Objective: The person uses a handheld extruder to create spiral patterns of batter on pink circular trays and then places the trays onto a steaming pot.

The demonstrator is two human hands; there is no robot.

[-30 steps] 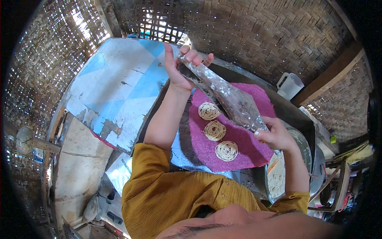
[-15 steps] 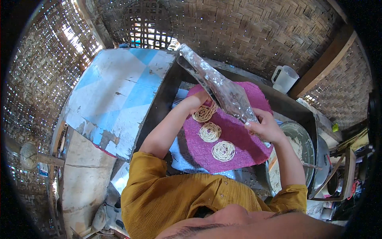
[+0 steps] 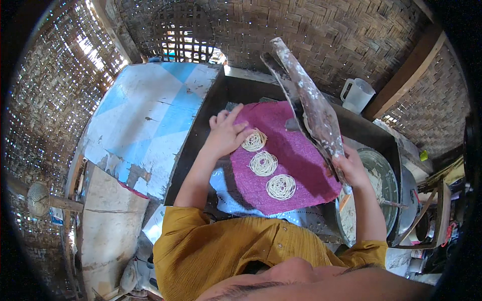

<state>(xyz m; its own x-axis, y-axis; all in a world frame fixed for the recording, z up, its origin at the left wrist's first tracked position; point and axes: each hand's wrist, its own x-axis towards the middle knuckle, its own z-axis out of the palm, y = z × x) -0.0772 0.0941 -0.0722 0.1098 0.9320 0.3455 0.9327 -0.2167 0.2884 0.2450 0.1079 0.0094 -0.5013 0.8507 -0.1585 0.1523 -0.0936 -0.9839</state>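
I see three pale coils [image 3: 263, 164] on the purple cloth [image 3: 306, 173], nine down to six o'clock, what's left unclear on my feed, left hand [image 3: 226, 134] spread open at ten, right hand [image 3: 352, 168] gripping the worn tool [image 3: 316, 108] at three.

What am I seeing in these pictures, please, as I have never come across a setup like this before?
There is no machine here: these are a person's own two bare hands. The view comes from a fisheye camera worn on the head and looking down, so straight edges bend toward the rim, and picture left is the person's left.

A purple cloth lies in front of the person, bearing three pale, stringy coils in a row. The left hand, fingers spread, is at the cloth's left edge beside the farthest coil. The right hand grips the near end of a long brown tool speckled with white. To the right stands a round tub with a pale mass inside.
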